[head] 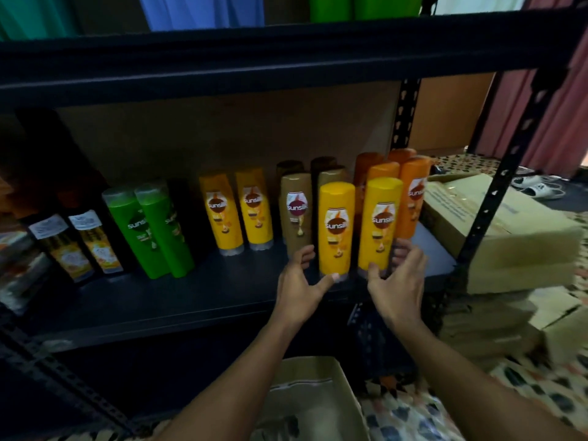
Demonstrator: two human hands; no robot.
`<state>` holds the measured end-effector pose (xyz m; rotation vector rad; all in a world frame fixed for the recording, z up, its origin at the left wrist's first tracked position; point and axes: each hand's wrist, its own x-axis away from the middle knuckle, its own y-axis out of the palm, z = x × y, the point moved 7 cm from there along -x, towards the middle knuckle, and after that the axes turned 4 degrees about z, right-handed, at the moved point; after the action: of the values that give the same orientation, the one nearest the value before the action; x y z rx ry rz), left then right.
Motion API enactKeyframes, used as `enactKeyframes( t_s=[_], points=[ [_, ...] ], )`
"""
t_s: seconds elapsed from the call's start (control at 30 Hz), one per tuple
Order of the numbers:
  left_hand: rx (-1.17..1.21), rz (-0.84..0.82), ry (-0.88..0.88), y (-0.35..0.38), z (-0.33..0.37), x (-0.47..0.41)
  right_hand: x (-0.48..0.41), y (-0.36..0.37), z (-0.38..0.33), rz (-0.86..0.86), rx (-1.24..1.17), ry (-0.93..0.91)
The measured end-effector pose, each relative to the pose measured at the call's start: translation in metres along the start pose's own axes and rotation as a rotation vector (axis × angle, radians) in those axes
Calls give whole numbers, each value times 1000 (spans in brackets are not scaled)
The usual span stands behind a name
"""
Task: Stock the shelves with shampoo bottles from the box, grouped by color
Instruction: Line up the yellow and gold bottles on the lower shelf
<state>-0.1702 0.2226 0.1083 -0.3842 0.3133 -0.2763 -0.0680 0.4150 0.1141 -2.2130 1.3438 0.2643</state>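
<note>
Bottles of shampoo stand grouped by colour on the middle shelf (191, 300) of a dark metal rack; from the left come black bottles (79, 243), two green bottles (152, 230), a yellow pair (235, 211), beige bottles (296, 211) with darker brown ones behind them, and orange bottles (413, 192) at the far right; in front of the beige and orange groups, nearer the shelf's front edge, two more yellow ones stand upright side by side with a narrow gap between them; the left grip (297, 286), a bare hand, has hold of the left yellow bottle (336, 227) low down, thumb on the front of its clear base and fingers curled round its left side; the right grip (399, 286), the other bare hand, clasps the right yellow bottle (380, 224) at the same height, thumb on the front and fingers wrapped round the right side; whether the two bases rest on the board or sit just above it cannot be told; on the upper shelf (286, 49) the lower parts of teal, blue and bright green bottles show; below, between the forearms, an open cardboard box (315, 393) sits on the patterned floor (525, 393), its contents too blurred to make out; to the right of the rack lie stacked cartons (509, 237), and beyond them a pair of white sandals (537, 187).
</note>
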Motion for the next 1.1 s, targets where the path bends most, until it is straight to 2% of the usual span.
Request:
enactKeyframes(
  t_s=[0.23, 0.47, 0.8, 1.1],
  points=[
    [88, 45, -37, 43, -9, -21, -26, 28, 40, -344, -134, 80],
    [64, 0, -25, 38, -17, -27, -23, 39, 35, -406, -205, 90],
    [1, 19, -61, -63, -46, 0, 26, 69, -2, -520, -162, 77],
    [-17, 83, -108, -160, -88, 8, 81, 152, -57, -590, -157, 16]
  ],
)
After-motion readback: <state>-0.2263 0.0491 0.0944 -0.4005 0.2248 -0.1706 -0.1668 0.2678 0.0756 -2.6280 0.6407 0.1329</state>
